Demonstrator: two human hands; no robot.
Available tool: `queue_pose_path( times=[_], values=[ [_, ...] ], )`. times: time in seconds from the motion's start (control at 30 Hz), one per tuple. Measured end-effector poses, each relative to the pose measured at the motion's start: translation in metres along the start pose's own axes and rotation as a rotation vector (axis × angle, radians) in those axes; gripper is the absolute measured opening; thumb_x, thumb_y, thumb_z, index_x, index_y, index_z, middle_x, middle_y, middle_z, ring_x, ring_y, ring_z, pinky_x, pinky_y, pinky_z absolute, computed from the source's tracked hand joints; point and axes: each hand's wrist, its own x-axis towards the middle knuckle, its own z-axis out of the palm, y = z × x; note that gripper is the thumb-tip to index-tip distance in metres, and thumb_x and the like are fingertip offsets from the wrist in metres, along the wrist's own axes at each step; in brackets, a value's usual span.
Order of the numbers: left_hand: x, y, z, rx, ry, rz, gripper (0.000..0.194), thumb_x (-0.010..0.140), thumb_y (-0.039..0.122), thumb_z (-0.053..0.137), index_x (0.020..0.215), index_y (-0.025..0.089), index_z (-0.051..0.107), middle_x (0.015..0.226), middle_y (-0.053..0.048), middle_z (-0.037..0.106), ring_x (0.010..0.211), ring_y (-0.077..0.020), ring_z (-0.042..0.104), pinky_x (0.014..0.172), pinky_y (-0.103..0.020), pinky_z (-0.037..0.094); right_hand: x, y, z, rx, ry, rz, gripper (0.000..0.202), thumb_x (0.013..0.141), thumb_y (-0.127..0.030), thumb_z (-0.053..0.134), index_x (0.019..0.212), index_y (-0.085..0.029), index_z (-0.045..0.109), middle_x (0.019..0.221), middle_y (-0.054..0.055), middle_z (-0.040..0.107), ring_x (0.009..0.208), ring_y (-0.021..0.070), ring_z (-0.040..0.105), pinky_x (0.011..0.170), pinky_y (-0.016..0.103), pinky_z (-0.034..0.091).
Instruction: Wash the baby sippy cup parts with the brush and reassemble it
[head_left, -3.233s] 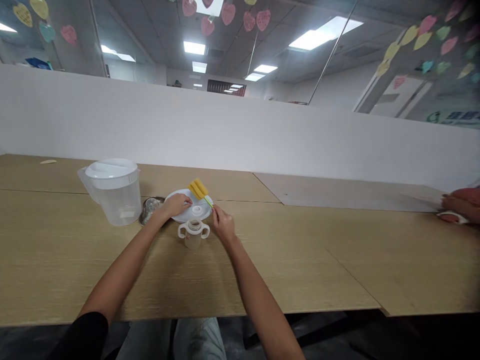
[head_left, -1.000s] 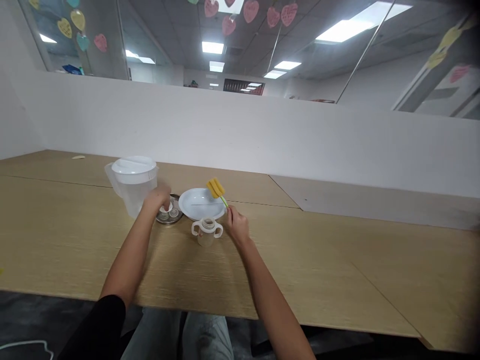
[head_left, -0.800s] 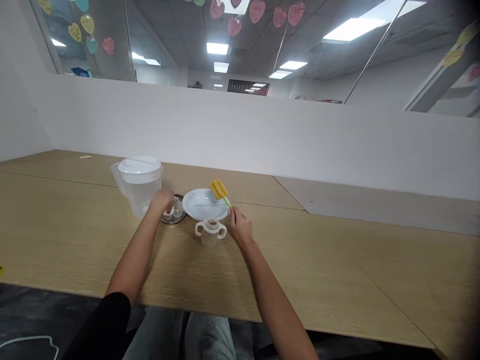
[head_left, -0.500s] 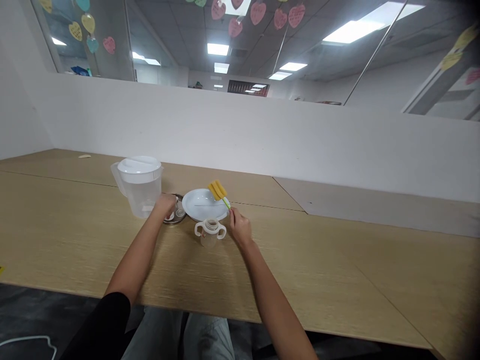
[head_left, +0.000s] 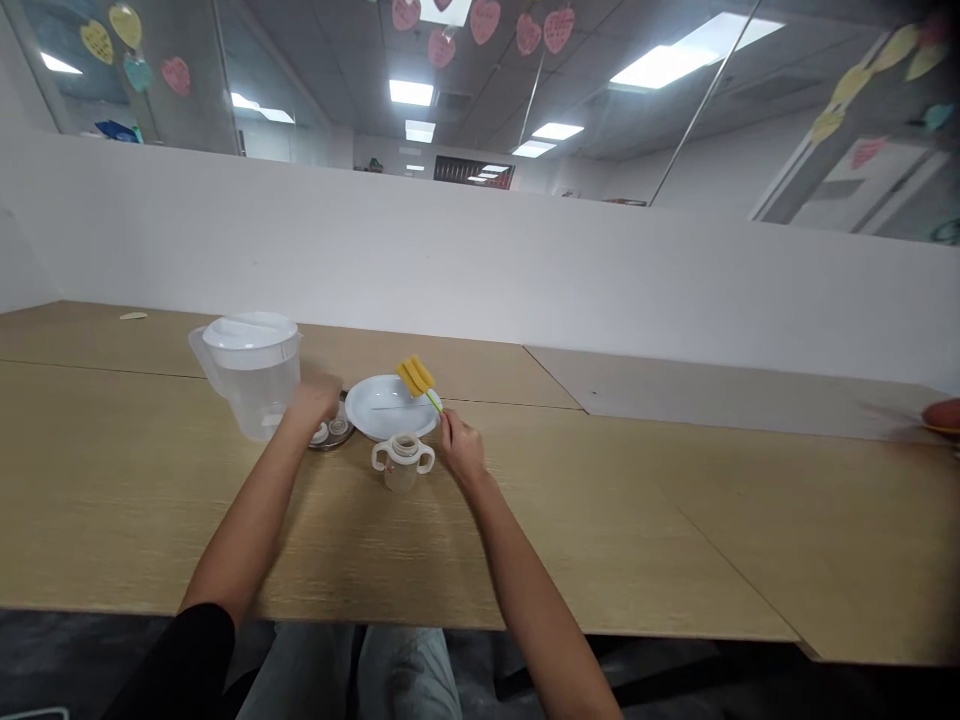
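My right hand grips the thin green handle of a sponge brush, whose yellow sponge head stands tilted over the white plate. A small two-handled clear cup stands just in front of the plate, left of that hand. My left hand hovers over a small metal dish holding small clear parts, beside the translucent lidded pitcher. Whether its fingers hold anything is unclear because of blur.
A long wooden table runs to a white partition wall. A grey mat lies at the back right. Another person's hand shows at the far right edge.
My left hand left the plate, carried a small white ring to the metal dish and now hovers there. My right hand and the brush stayed put. The view shifted slightly.
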Motion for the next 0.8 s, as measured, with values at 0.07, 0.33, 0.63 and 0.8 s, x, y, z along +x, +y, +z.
queue_pose_path(
  times=[0.07, 0.33, 0.63, 0.8],
  values=[
    [-0.011, 0.016, -0.017, -0.022, 0.004, 0.077, 0.052, 0.072, 0.041, 0.061, 0.117, 0.014, 0.061, 0.118, -0.017, 0.062, 0.107, -0.0296, 0.059, 0.088, -0.036, 0.046, 0.001, -0.001, -0.001, -0.002, -0.015, 0.010, 0.038, 0.098, -0.029, 0.028, 0.103, -0.014, 0.062, 0.075, 0.007, 0.069, 0.059, 0.0126, 0.059, 0.053, 0.022, 0.030],
    [-0.042, 0.075, -0.016, -0.115, -0.263, 0.578, 0.074, 0.062, 0.050, 0.069, 0.128, 0.024, 0.050, 0.130, -0.004, 0.056, 0.116, -0.0237, 0.052, 0.092, -0.026, 0.039, 0.002, -0.003, -0.004, 0.037, -0.015, 0.044, 0.036, 0.098, -0.029, 0.028, 0.103, -0.014, 0.061, 0.080, 0.007, 0.070, 0.062, 0.0119, 0.061, 0.054, 0.021, 0.033],
    [-0.020, 0.072, 0.008, -0.035, -0.224, 0.536, 0.049, 0.056, 0.032, 0.072, 0.102, 0.019, 0.060, 0.107, -0.006, 0.063, 0.100, -0.0243, 0.056, 0.082, -0.027, 0.042, 0.001, -0.002, -0.002, 0.047, 0.019, 0.025, 0.041, 0.098, -0.031, 0.025, 0.101, -0.013, 0.062, 0.074, 0.007, 0.068, 0.057, 0.0116, 0.058, 0.052, 0.020, 0.031],
    [-0.019, 0.072, 0.008, -0.068, -0.275, 0.539, 0.049, 0.055, 0.034, 0.070, 0.100, 0.020, 0.058, 0.103, -0.004, 0.064, 0.094, -0.0226, 0.058, 0.077, -0.026, 0.042, 0.001, -0.003, -0.002, 0.056, 0.016, 0.023, 0.041, 0.098, -0.032, 0.025, 0.101, -0.013, 0.061, 0.076, 0.007, 0.069, 0.059, 0.0116, 0.059, 0.053, 0.020, 0.032]
  ],
)
